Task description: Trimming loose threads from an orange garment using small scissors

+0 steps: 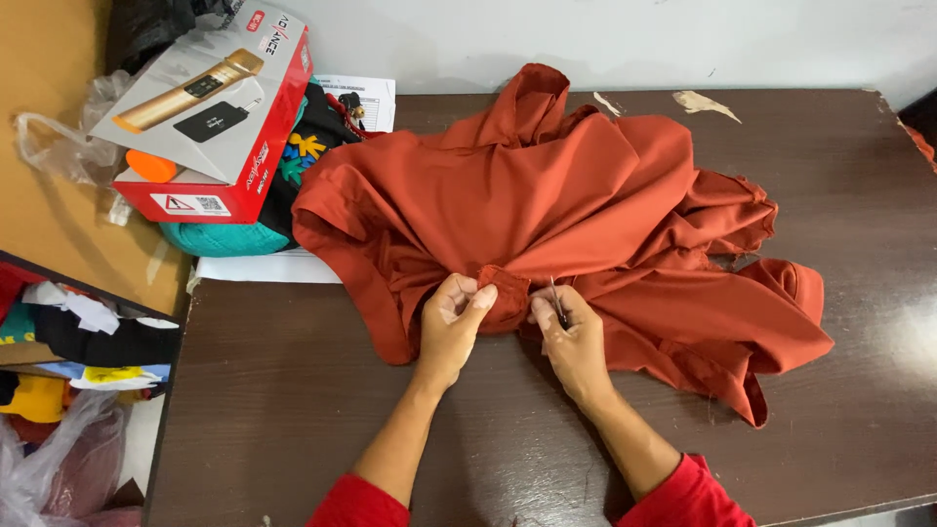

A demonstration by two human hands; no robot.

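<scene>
Hands [451, 322] [571, 337] pinch rust garment [547, 195] near red-grey box [210, 107].

The rust-red cloth [566, 205] in the middle looks soft, smooth and matt, the dark table [293, 410] under it is wood with a dull shine — scuffed at the top edge — and the box [215, 107] at upper left is glossy cardboard.

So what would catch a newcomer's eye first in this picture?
The big rust-orange garment crumpled across the middle of the dark brown table. At its near edge, the left hand pinches a small fold while the right hand holds a thin needle-like tool. A red-and-grey box sits top left.
</scene>
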